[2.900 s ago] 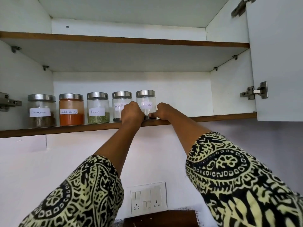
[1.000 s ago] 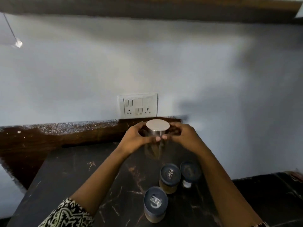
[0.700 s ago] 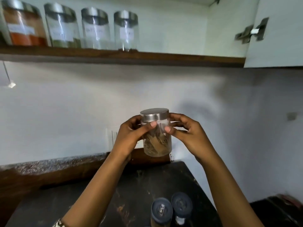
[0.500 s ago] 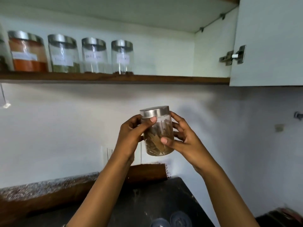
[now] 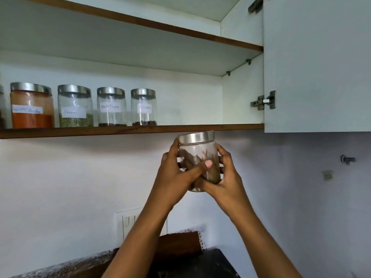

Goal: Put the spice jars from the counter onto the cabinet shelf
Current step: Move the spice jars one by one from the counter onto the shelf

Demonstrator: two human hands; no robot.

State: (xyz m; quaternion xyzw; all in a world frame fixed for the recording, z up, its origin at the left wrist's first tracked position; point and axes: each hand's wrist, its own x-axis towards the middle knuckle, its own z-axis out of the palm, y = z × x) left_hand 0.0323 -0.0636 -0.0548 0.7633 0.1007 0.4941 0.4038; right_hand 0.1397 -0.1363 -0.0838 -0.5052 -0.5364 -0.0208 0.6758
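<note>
Head view: a steel-lidded glass jar of brown bark sticks (image 5: 197,157) is held just below the cabinet shelf (image 5: 200,128), clasped in the grip of both hands, left hand (image 5: 176,175) and right hand (image 5: 224,177). Four labelled jars (image 5: 109,106) stand on the shelf to the left; the cabinet door (image 5: 317,63) hangs open.

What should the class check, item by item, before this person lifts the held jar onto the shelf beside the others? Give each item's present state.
1. Held jar gripped by left hand and right hand: ok.
2. Steel lid seated: ok.
3. Free shelf space right of the cloves jar: ok.
4. Cabinet door open, clear of path: ok.
5. Jar raised above shelf edge: not ok, still below.
6. Label on held jar: cannot tell.
</note>
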